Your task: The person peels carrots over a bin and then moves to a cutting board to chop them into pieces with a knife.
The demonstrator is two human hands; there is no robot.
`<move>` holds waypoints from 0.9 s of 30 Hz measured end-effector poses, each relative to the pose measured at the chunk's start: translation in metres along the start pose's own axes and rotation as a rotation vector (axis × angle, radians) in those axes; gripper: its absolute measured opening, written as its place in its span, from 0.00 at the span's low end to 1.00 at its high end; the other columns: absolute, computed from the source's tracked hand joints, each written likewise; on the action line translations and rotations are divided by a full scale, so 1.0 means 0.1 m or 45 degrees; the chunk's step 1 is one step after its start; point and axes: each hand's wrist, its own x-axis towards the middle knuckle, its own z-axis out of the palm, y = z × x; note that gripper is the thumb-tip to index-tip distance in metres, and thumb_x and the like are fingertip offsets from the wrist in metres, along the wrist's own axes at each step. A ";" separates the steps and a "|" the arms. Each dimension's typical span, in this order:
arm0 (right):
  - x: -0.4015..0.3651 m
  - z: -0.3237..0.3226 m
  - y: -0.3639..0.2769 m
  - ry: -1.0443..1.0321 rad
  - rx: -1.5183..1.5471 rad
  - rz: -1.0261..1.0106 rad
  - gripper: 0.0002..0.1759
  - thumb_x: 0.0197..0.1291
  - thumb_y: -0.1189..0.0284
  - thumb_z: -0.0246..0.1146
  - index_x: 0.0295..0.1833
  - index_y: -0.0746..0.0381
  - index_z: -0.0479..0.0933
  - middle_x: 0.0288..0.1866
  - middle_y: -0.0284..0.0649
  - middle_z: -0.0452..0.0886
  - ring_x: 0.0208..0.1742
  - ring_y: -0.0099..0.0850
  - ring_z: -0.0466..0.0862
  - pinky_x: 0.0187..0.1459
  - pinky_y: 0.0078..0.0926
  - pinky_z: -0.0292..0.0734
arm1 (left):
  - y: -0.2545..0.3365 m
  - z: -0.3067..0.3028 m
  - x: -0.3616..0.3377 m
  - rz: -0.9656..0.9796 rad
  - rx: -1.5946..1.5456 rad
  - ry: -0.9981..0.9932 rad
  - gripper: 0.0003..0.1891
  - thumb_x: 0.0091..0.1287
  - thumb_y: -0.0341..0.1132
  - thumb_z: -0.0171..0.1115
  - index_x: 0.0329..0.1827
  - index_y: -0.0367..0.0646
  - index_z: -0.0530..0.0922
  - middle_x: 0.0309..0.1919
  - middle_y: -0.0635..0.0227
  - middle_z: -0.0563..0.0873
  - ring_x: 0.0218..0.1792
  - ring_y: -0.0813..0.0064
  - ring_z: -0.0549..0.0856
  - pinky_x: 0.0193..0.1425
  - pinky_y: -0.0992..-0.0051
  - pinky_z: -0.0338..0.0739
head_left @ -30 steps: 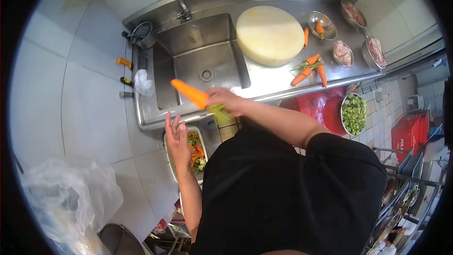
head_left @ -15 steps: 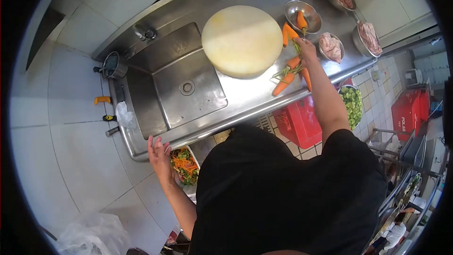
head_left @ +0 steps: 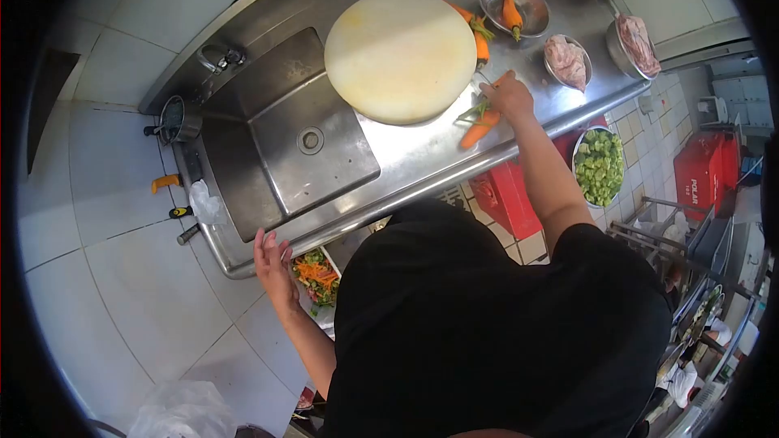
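Orange carrots with green tops point(head_left: 477, 128) lie on the stainless steel counter point(head_left: 422, 154), just beside the front-right edge of the round pale cutting board point(head_left: 400, 57). Your right hand point(head_left: 508, 96) is on them, fingers curled down around the upper ends, with orange showing on both sides of the hand. Your left hand point(head_left: 273, 263) is well apart, at the counter's front rim below the steel sink point(head_left: 284, 142), fingers loosely spread and holding nothing. It sits just beside a white tray of vegetable scraps point(head_left: 316, 277). Near your right hand stand a steel bowl of raw meat point(head_left: 566, 62) and another steel bowl holding one carrot point(head_left: 513, 5).
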 end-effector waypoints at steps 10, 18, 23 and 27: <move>0.51 0.19 0.45 -0.383 0.948 0.091 0.44 0.53 0.57 0.70 0.71 0.69 0.64 0.51 0.50 0.86 0.50 0.33 0.87 0.49 0.30 0.82 | 0.21 -0.07 -0.28 0.185 0.114 -0.142 0.28 0.76 0.41 0.59 0.76 0.42 0.65 0.65 0.56 0.77 0.55 0.70 0.82 0.62 0.71 0.76; -1.13 -0.29 -1.37 -0.989 1.954 -0.704 0.28 0.75 0.57 0.49 0.73 0.60 0.64 0.43 0.42 0.84 0.41 0.26 0.86 0.36 0.20 0.79 | 0.48 0.07 -0.36 0.229 -0.073 -0.492 0.29 0.77 0.47 0.56 0.75 0.40 0.65 0.62 0.56 0.80 0.56 0.68 0.82 0.63 0.69 0.76; -2.20 0.34 -2.50 -2.120 1.712 -0.875 0.27 0.78 0.51 0.47 0.73 0.54 0.65 0.38 0.37 0.80 0.27 0.19 0.77 0.24 0.14 0.71 | 0.76 0.30 -0.14 0.469 -0.263 -0.246 0.32 0.78 0.55 0.50 0.74 0.40 0.67 0.62 0.59 0.80 0.61 0.68 0.79 0.71 0.65 0.68; -3.21 0.62 -2.96 -2.126 1.376 -1.049 0.29 0.76 0.52 0.53 0.73 0.59 0.67 0.43 0.35 0.81 0.32 0.19 0.81 0.30 0.14 0.74 | 0.73 -0.11 -0.14 0.379 -0.506 -0.010 0.23 0.78 0.53 0.53 0.54 0.40 0.76 0.48 0.65 0.84 0.46 0.76 0.82 0.52 0.71 0.76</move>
